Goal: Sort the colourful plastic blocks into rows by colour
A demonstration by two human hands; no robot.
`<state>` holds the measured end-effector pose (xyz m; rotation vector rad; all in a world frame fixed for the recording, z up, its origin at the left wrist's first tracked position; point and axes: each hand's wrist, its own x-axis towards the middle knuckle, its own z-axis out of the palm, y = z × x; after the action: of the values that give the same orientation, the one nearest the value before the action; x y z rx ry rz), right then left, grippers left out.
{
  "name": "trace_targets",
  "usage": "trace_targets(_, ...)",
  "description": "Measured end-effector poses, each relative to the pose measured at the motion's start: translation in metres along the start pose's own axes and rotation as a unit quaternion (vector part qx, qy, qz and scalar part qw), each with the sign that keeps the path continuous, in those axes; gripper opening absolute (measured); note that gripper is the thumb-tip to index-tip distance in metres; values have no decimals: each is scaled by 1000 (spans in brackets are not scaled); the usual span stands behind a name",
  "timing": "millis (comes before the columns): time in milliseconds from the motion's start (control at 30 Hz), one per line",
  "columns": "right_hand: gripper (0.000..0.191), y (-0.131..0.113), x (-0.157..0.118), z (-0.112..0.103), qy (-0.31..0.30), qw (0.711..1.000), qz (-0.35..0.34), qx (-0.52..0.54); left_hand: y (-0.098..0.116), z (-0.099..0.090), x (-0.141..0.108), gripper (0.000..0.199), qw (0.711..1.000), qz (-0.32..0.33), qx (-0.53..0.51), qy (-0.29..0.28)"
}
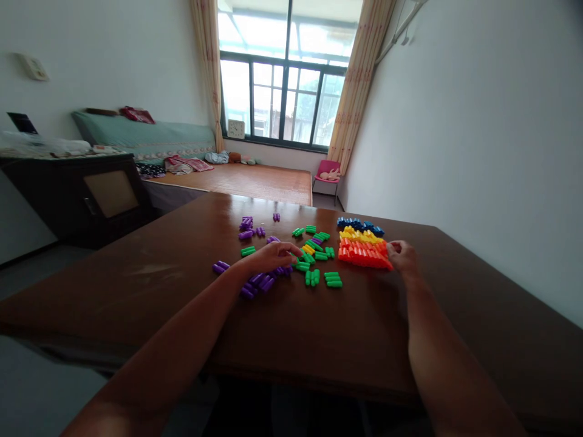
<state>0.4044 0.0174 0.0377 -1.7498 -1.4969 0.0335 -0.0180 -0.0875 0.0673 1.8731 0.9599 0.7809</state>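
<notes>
My left hand (272, 257) reaches over the middle of the loose pieces, fingers stretched and slightly bent, apart from one another. Its fingertips are near a yellow plastic piece (308, 249) lying among several green ribbed plastic pieces (321, 256); contact is hard to tell. Purple pieces (262, 281) lie under and around that wrist. At the right, my right hand (403, 257) has its fingers curled at the end of a row of orange plastic pieces (364, 252). Behind that row lie yellow pieces (359, 235) and dark blue pieces (359, 225), grouped by colour.
All the pieces rest on a brown wooden table (314, 334). More purple pieces (246, 224) are scattered toward its far side. Beyond are a bed (255, 182), a pink chair (328, 170) and a window. A dark cabinet (91, 188) stands at left, a white wall at right.
</notes>
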Motion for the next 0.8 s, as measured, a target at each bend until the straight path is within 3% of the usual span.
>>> trace_targets(200,28,-5,-8,8,-18,994,-42,-99,1,-9,-1,39,999,0,39,33)
trace_targets(300,30,-6,-10,6,-26,991,-49,-122,3,-14,-1,36,993,8,74,88)
trace_targets(433,35,-18,-14,1,26,993,-78,-90,1,-18,-1,32,974,21,152,165)
trace_targets(533,35,-35,-22,1,46,989,-120,-67,-5,-15,-1,35,970,22,208,121)
trace_targets(700,32,-58,-35,7,16,983,-179,-49,-19,-7,-2,52,950,61,305,10)
trace_targets(800,32,-62,-39,9,1,982,-183,-46,-27,-8,-2,52,936,28,350,2)
